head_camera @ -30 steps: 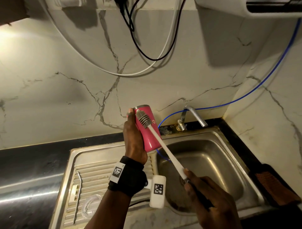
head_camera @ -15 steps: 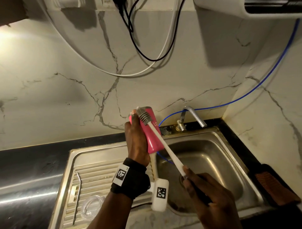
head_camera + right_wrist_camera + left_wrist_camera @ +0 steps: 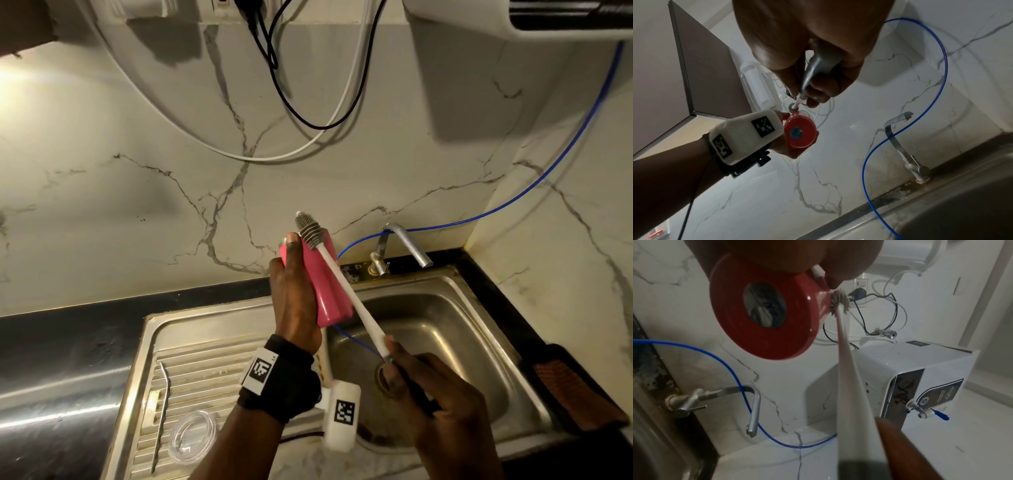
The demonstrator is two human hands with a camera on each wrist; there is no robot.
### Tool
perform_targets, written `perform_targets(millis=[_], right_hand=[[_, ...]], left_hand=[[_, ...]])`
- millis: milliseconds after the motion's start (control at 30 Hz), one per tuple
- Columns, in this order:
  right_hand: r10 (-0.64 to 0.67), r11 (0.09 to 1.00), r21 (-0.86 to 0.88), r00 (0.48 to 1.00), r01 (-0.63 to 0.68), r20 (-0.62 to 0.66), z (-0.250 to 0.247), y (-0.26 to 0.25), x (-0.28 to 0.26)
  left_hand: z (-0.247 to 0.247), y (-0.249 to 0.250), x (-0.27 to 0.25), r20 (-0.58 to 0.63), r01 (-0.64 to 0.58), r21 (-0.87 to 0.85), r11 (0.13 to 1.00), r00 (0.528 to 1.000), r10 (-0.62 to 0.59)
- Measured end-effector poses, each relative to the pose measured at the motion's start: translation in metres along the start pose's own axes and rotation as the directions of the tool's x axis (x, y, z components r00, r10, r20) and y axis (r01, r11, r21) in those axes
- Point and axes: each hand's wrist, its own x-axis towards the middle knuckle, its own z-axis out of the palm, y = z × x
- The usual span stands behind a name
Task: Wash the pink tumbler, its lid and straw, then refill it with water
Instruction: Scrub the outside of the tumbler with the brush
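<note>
My left hand (image 3: 294, 284) grips the pink tumbler (image 3: 325, 284) above the sink, tilted, with its base (image 3: 764, 318) toward my wrist. My right hand (image 3: 411, 383) is wrapped round the grey grip (image 3: 818, 68) of a bottle brush. Its white shaft (image 3: 356, 308) runs up along the tumbler's outer wall. The grey bristle head (image 3: 308, 229) lies against the tumbler's upper end and pokes past it. A clear lid (image 3: 193, 435) and a bent metal straw (image 3: 161, 414) lie on the drainboard at the left.
The steel sink basin (image 3: 445, 329) is below my hands, with the tap (image 3: 407, 246) at its back edge. A blue tube (image 3: 513, 202) runs along the marble wall. A white water purifier (image 3: 910, 378) hangs on the wall above. A brown cloth (image 3: 575, 394) lies at the right.
The brush head has slid upward along the tumbler's side and now sticks out beyond its top end. Both hands have kept their grips.
</note>
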Motion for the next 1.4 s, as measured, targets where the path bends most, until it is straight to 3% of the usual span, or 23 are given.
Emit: perform_targets(millis=[200, 400, 667, 867, 1100, 1233, 1400], right_hand=[[-0.020, 1.000, 0.003, 0.999, 0.020, 0.047, -0.008, 0.005, -0.016], [-0.015, 1.000, -0.024, 1.000, 0.015, 0.025, -0.004, 0.007, -0.008], [-0.012, 0.997, -0.070, 0.997, 0.017, 0.071, -0.015, 0.010, -0.022], [0.018, 1.000, -0.010, 0.998, -0.018, 0.062, -0.003, 0.011, -0.014], [0.004, 0.998, -0.068, 0.997, 0.002, 0.082, -0.010, 0.002, -0.030], [0.030, 0.998, -0.048, 0.998, -0.027, 0.057, -0.003, 0.009, -0.025], [0.011, 0.998, -0.063, 0.996, -0.005, 0.094, -0.010, 0.006, -0.031]], left_hand=[[-0.009, 0.016, 0.013, -0.065, -0.041, -0.109, 0.993, 0.997, 0.034], [-0.004, 0.011, 0.004, -0.014, 0.006, -0.075, 0.997, 1.000, -0.007], [-0.014, 0.032, 0.018, -0.135, -0.091, -0.100, 0.991, 0.988, 0.078], [-0.005, 0.020, 0.004, -0.108, -0.054, -0.027, 0.998, 0.993, 0.051], [-0.017, 0.042, 0.019, -0.194, -0.109, -0.118, 0.987, 0.977, 0.085], [-0.007, 0.025, 0.007, -0.155, -0.073, -0.061, 0.996, 0.986, 0.063], [-0.010, 0.036, 0.016, -0.178, -0.090, -0.134, 0.987, 0.982, 0.065]])
